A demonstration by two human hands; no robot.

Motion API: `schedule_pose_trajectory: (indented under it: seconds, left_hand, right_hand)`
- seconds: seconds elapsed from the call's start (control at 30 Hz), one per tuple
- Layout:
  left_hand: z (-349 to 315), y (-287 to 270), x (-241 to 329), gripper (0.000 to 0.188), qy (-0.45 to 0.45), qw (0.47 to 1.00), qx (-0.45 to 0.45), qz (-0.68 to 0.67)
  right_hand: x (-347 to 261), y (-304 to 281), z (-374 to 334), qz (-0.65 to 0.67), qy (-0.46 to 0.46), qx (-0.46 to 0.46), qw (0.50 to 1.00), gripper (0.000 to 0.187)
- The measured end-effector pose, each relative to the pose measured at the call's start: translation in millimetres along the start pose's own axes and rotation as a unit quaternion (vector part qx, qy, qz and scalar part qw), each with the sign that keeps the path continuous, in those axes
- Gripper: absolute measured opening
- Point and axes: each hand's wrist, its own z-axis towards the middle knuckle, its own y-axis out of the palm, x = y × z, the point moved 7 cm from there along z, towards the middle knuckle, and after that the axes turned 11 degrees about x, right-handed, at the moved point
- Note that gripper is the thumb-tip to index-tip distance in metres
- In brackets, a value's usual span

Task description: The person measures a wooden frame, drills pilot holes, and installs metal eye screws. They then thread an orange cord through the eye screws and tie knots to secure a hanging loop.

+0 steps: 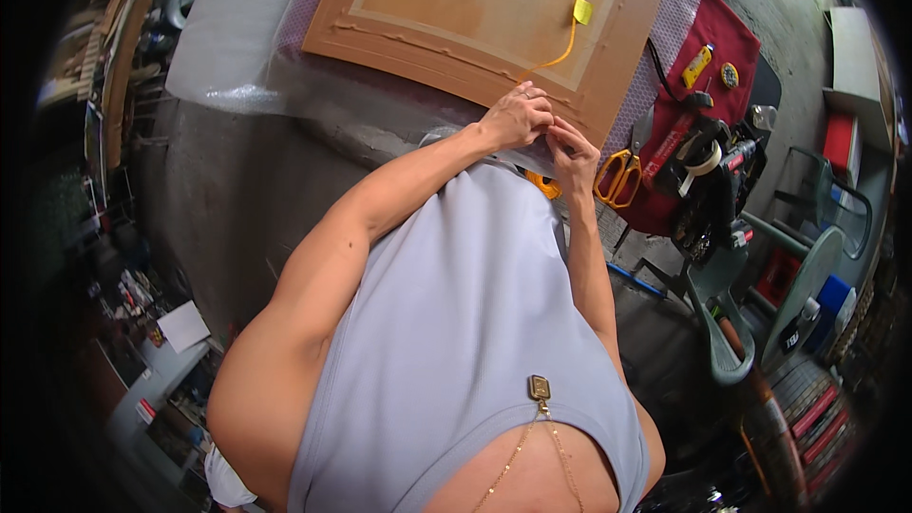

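Observation:
A flat brown framed panel (418, 59) lies in front of me, with raised strips of tape along its border. Over its right side runs a thin yellow cord (573, 36), which curves down and disappears by the knuckles of my left hand (518, 118). My right hand (574, 160) is close beside it at the panel's near edge, and the fingertips of both meet in a pinch. Whatever sits between the fingers is too small or hidden to make out. An orange-yellow object (543, 184), partly covered, shows just below my hands. Scissors with orange handles (617, 179) lie right of my right hand.
Bubble wrap (237, 47) spreads under the panel and to its left. At right a dark red cloth (730, 27) carries a yellow cutter (697, 66), a round yellow item (730, 75) and a heap of dark tools (708, 180). Green plastic chairs (807, 271) stand beyond.

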Motion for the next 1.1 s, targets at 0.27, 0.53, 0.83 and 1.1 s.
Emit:
schedule_pose_trajectory:
  seconds: [0.27, 0.53, 0.83, 1.1]
  left_hand:
    - [-2, 0, -7, 0.007, 0.001, 0.997, 0.071, 0.01]
    - [-17, 8, -22, 0.011, -0.332, 0.843, 0.123, -0.405]
    - [-11, 12, -6, 0.011, -0.301, 0.887, 0.081, -0.341]
    - [-25, -12, -21, 0.022, -0.178, 0.979, 0.066, 0.078]
  right_hand:
    - [0, 6, 14, -0.022, 0.117, -0.07, 0.99, 0.02]
    - [-10, 4, 16, 0.278, 0.164, -0.093, 0.942, 0.037]
    - [9, -4, 10, 0.156, 0.039, -0.029, 0.987, 0.017]
    - [-7, -9, 14, -0.078, 0.017, -0.115, 0.99, 0.02]
